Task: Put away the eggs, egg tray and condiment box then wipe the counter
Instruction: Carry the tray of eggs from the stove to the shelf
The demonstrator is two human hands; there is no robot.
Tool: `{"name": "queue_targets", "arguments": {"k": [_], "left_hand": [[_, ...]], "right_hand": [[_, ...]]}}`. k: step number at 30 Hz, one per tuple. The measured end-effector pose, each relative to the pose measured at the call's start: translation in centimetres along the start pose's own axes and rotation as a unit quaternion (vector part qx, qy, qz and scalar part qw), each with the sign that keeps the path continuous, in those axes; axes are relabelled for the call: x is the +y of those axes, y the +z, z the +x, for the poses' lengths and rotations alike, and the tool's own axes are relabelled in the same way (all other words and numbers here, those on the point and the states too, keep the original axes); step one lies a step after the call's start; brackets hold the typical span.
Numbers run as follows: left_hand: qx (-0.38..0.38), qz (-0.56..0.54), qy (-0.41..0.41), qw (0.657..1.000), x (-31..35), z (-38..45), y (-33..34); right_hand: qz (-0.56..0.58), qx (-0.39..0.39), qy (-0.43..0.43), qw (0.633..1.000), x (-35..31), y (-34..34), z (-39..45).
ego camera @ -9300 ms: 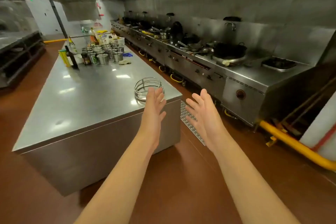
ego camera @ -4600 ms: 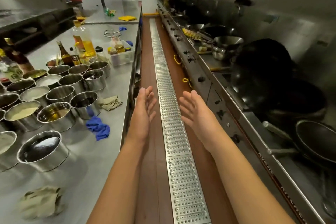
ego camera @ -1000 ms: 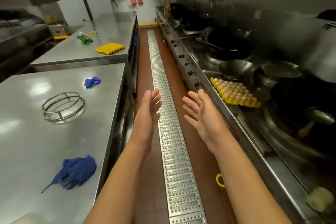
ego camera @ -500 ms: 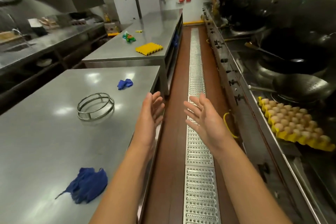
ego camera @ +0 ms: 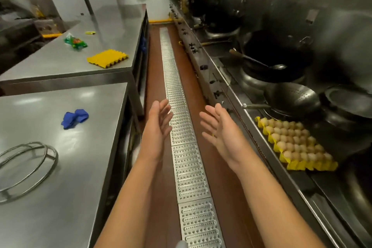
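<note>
— Where are the eggs?
— In the yellow egg tray (ego camera: 298, 147) on the stove ledge, right of the floor drain grate (ego camera: 181, 119).
— And the hands?
— Left hand (ego camera: 159, 127) and right hand (ego camera: 219, 133) hover over that grate, fingers straight, holding nothing.

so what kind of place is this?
Most likely a commercial restaurant kitchen: a long wok range on the right, stainless steel prep tables on the left, a floor drain grate down the aisle, and a full egg tray.
</note>
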State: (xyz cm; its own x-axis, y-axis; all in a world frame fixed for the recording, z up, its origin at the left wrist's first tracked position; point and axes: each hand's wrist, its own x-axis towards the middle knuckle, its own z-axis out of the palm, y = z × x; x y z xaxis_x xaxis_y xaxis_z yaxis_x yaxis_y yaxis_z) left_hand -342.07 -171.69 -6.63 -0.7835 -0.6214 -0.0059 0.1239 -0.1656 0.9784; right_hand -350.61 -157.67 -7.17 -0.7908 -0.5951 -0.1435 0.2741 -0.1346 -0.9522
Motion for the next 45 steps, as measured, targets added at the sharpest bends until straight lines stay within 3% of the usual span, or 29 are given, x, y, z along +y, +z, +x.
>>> {"name": "queue_targets", "arguments": {"k": [7, 12, 16, 28, 34, 41, 45], "left_hand": [[-0.131, 0.003, -0.046, 0.99, -0.2, 11.0, 4.3], [-0.241, 0.009, -0.069, 0.968, -1.8, 13.4, 9.7], [-0.286, 0.022, -0.081, 0.955, -2.7, 14.5, 13.1], [-0.311, 0.045, -0.023, 0.949, 0.4, 20.1, 22.5], [-0.297, 0.054, -0.033, 0.953, -2.0, 21.4, 26.4], [-0.337, 0.062, -0.082, 0.936, -5.2, 23.0, 31.5], [-0.372, 0.08, -0.147, 0.913, -8.4, 25.2, 36.1]], "right_hand": [[-0.001, 0.152, -0.031, 0.988, -2.6, -2.0, 6.6], [0.017, 0.253, -0.036, 0.967, -3.4, -6.2, 6.8], [0.024, 0.287, -0.052, 0.956, -4.8, -8.9, 7.4], [0.072, 0.264, -0.12, 0.954, -10.6, -15.8, 12.6], [0.073, 0.262, -0.115, 0.955, -10.7, -20.2, 14.8], [0.11, 0.325, -0.09, 0.935, -10.3, -25.8, 15.0], [0.136, 0.396, -0.069, 0.905, -10.2, -28.8, 15.1]]}}
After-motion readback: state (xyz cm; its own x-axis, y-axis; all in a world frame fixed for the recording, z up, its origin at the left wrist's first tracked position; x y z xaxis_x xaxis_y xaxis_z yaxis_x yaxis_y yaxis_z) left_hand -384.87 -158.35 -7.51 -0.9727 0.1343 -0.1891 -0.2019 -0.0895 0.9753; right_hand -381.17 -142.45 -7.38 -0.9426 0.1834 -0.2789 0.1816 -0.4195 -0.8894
